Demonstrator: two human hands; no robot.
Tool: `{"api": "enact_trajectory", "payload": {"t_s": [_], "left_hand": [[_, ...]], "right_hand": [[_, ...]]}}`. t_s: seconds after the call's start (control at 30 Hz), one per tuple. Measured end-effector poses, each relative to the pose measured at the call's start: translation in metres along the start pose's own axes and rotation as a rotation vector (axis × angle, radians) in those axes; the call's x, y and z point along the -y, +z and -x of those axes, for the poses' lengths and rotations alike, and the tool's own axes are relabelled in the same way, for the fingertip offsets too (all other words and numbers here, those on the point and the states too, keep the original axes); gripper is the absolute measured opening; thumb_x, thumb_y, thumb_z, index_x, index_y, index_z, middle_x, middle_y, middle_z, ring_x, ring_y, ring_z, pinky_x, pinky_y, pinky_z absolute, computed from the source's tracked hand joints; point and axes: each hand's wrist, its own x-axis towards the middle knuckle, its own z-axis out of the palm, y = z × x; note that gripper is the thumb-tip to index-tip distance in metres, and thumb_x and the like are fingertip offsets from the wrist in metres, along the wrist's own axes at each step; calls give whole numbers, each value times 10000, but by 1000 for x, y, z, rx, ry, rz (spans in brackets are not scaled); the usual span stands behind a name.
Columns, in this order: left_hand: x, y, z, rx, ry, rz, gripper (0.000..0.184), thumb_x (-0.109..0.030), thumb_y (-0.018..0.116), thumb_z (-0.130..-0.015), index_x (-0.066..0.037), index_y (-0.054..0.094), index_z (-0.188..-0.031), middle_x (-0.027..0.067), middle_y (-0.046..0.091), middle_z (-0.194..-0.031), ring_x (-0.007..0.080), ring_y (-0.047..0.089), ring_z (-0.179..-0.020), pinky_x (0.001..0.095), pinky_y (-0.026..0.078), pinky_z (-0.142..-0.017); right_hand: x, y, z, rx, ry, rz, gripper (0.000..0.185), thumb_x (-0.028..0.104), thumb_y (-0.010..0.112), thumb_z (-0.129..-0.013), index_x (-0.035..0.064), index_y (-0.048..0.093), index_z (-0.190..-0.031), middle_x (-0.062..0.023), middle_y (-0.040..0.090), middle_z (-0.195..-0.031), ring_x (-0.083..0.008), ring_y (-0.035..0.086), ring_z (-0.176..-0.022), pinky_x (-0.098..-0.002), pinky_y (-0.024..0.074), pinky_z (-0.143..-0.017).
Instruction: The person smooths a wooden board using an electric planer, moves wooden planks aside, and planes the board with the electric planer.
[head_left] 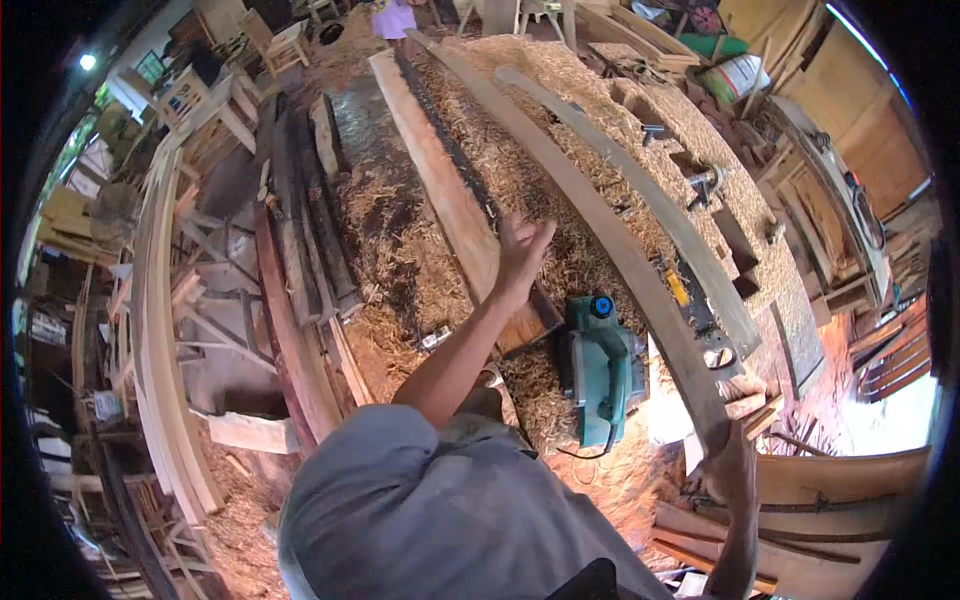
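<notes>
A long brown board (600, 215) runs from the far end of the bench to the near right. My right hand (728, 465) is closed around its near end. My left hand (525, 245) is raised over the near part of a pale rough-edged plank (440, 165), fingers apart and holding nothing. A teal electric planer (603, 375) stands on the shavings between my two arms. Another long, greyish board (640, 200) lies to the right of the brown one.
Wood shavings (390, 230) cover the bench. Dark beams (300, 210) lie at its left, beside long pale strips (160, 330). A yellow-handled tool (676, 287) and clamps (703, 188) are at the right. Curved boards (830, 480) stand at the lower right.
</notes>
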Motion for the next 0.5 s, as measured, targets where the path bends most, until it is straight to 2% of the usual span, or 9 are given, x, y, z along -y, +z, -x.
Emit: {"api": "enact_trajectory", "payload": {"t_s": [0.03, 0.07, 0.1, 0.13, 0.2, 0.27, 0.33, 0.4, 0.5], "left_hand": [[6, 6, -13, -8, 4, 2, 699, -473, 706, -906, 10, 471, -1355, 174, 607, -1221, 289, 565, -1185, 432, 456, -1029], [16, 8, -32, 176, -150, 257, 736, -533, 671, -906, -13, 453, -1380, 176, 611, -1196, 289, 580, -1159, 440, 476, -988], [17, 13, -45, 368, -295, 510, 775, -593, 635, -906, -35, 434, -1405, 178, 615, -1170, 289, 594, -1134, 448, 496, -948], [6, 23, -41, 377, -269, 513, 775, -593, 635, -906, -35, 434, -1405, 178, 615, -1170, 289, 594, -1134, 448, 496, -948], [-20, 36, -13, 206, -456, 851, 573, -573, 651, -892, -56, 598, -1135, 97, 648, -949, 243, 648, -900, 388, 530, -767], [24, 27, -22, 385, -355, 663, 406, -488, 662, -905, -85, 617, -910, 55, 615, -753, 201, 627, -682, 365, 520, -627], [21, 20, 16, 313, -401, 576, 268, -335, 649, -930, -70, 630, -899, 41, 617, -719, 198, 601, -601, 349, 517, -605], [44, 13, 39, 172, -461, 602, 195, -240, 699, -891, -56, 634, -898, 46, 615, -726, 184, 590, -602, 326, 499, -574], [39, 3, 80, 153, -573, 482, 167, -183, 725, -867, -49, 640, -921, 47, 628, -779, 175, 598, -645, 323, 512, -594]], "right_hand": [[15, -10, 23, 9, -24, 0, 652, 75, 751, -707, -12, 445, -1276, -257, 629, -1017, -457, 615, -941, -494, 498, -829], [16, -4, 48, -16, -44, -3, 843, 76, 813, -661, -7, 409, -1396, -232, 629, -1067, -407, 633, -972, -475, 510, -855], [36, -11, 72, 26, -66, -67, 860, 77, 826, -657, -6, 409, -1405, -191, 640, -1022, -364, 645, -929, -450, 518, -834], [36, -2, 88, 119, -2, -111, 828, 92, 784, -706, 45, 399, -1438, -206, 630, -1113, -369, 630, -1008, -461, 501, -891], [36, 17, 121, 297, 139, -181, 769, 122, 698, -804, 146, 379, -1504, -235, 609, -1295, -378, 600, -1164, -481, 467, -1004], [52, 44, 99, 400, 167, -284, 769, 119, 705, -796, 136, 385, -1495, -226, 612, -1273, -368, 603, -1145, -475, 471, -992], [75, 75, 61, 432, 115, -440, 770, 116, 713, -788, 126, 390, -1487, -217, 616, -1252, -359, 607, -1125, -468, 476, -979], [94, 103, 28, 447, 55, -565, 770, 113, 721, -780, 117, 396, -1478, -208, 619, -1230, -349, 610, -1105, -461, 480, -966], [112, 130, 1, 496, 32, -663, 771, 108, 732, -768, 102, 404, -1466, -195, 625, -1198, -335, 616, -1076, -452, 486, -947]]}}
